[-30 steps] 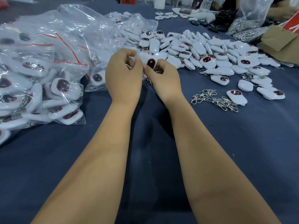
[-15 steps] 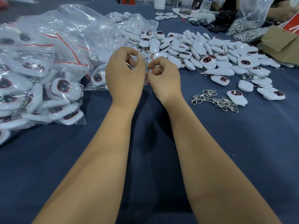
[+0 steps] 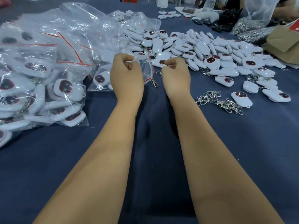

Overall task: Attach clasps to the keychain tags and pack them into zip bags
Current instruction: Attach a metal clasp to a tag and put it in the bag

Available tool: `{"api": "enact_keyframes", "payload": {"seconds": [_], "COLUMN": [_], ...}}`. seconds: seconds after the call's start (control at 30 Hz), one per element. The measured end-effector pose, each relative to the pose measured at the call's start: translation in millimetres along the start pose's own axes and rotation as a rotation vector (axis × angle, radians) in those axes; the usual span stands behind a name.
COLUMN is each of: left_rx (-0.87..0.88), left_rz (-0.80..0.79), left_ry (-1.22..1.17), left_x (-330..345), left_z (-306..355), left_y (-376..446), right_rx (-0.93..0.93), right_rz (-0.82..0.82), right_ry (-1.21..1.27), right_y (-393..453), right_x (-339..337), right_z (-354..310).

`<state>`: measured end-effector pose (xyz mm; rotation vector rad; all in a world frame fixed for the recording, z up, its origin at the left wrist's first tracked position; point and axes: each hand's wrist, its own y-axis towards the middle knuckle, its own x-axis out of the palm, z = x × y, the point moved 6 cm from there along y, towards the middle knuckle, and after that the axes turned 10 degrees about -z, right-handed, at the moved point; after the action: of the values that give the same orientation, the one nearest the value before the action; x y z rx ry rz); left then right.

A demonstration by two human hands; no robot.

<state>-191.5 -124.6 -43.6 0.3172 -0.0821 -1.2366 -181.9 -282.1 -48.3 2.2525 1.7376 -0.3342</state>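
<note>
Where your hands were nearly touching half a second ago, they have now drawn apart at centre frame. Your left hand (image 3: 127, 73) pinches the top edge of a small clear zip bag (image 3: 144, 68), which hangs between the two hands with a metal clasp (image 3: 154, 82) showing at its lower corner. Your right hand (image 3: 175, 73) is curled, thumb against forefinger; whether it holds anything, you cannot tell. The loose keychain tags (image 3: 210, 50) lie unchanged at upper right, the packed bags (image 3: 40, 75) at left.

Fingertips (image 3: 167, 62) hidden; bag (image 3: 254, 8) cropped
</note>
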Motion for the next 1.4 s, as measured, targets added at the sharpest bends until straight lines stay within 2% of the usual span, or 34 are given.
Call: {"api": "enact_keyframes", "payload": {"seconds": [0.1, 0.23, 0.5, 0.6, 0.67, 0.73, 0.8, 1.03, 1.2, 1.3, 1.37, 1.4], "left_rx": [-0.063, -0.09, -0.096, -0.11, -0.122, -0.127, -0.129, -0.129, -0.096, -0.075, -0.054, -0.041], "left_rz": [0.076, 0.104, 0.103, 0.094, 0.087, 0.074, 0.064, 0.036, 0.008, -0.023, -0.048, -0.055], "left_ry": [-0.109, -0.169, -0.208, -0.236, -0.253, -0.265, -0.267, -0.245, -0.153, -0.106, -0.084, -0.066], "left_x": [-3, -1, -3, -1, 0, 1, 1, 3, 3, 3, 3, 3], "left_z": [-4, -6, -14, -16, -17, -17, -16, -11, -8, -7, -4, -2], "left_y": [5, 7, 15, 17, 18, 19, 18, 16, 12, 9, 5, 3], "right_rx": [0.04, 0.048, -0.152, -0.121, -0.024, 0.002, -0.016, -0.074, -0.082, -0.017, -0.001, -0.035], "right_rz": [0.026, 0.082, 0.151, -0.028, -0.17, -0.221, -0.21, -0.199, -0.265, -0.365, -0.313, -0.226], "right_ry": [-0.086, -0.354, -0.537, -0.575, -0.777, -1.017, -1.105, -1.051, -1.108, -0.927, -0.77, -0.741], "right_y": [16, 47, 112, 133, 141, 141, 134, 91, 51, 34, 27, 23], "right_x": [-6, -15, -8, 6, 16, 23, 25, 18, 14, 12, 3, -3], "right_z": [-5, -18, -37, -28, -14, -6, -6, -5, 0, 1, -9, -19]}}
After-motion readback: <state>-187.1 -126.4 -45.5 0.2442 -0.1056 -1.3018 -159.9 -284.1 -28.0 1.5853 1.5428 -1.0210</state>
